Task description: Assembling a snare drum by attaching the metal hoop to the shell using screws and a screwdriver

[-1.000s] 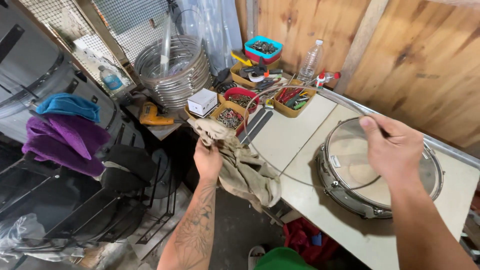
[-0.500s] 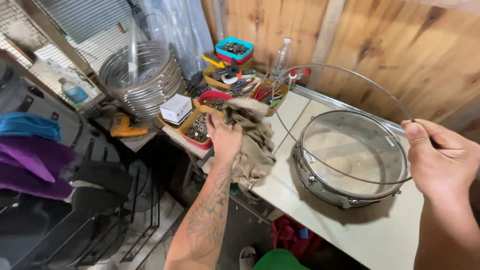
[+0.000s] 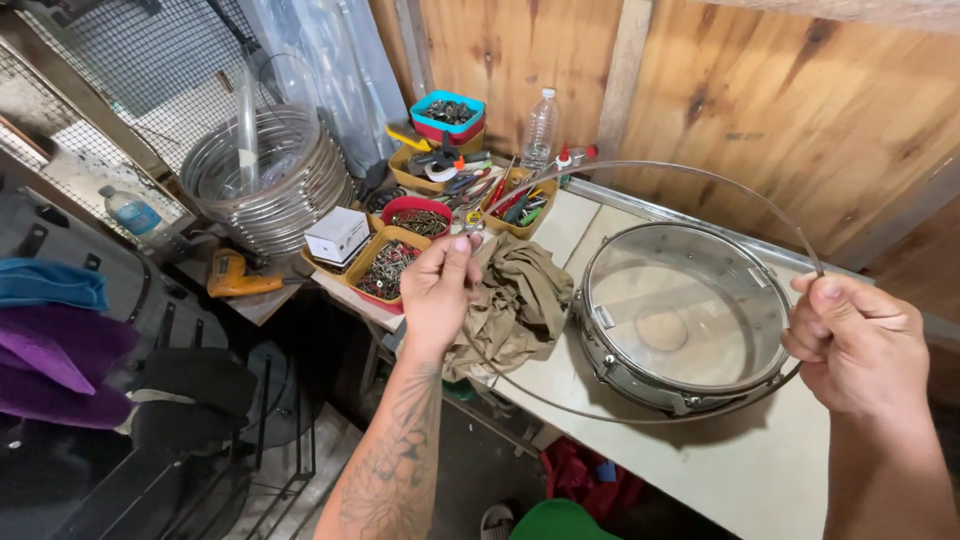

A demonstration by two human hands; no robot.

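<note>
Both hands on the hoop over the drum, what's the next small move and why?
Probably lower the thin metal hoop level onto the snare drum. The left hand and right hand hold it at opposite sides, raised and tilted around the shell, not seated.

Even daylight fills the workshop scene; the round metal drum shell (image 3: 683, 318) casts a soft shadow on the pale worktable (image 3: 760, 470). Wide-angle distortion bends the edges; focus stays sharp.
</note>
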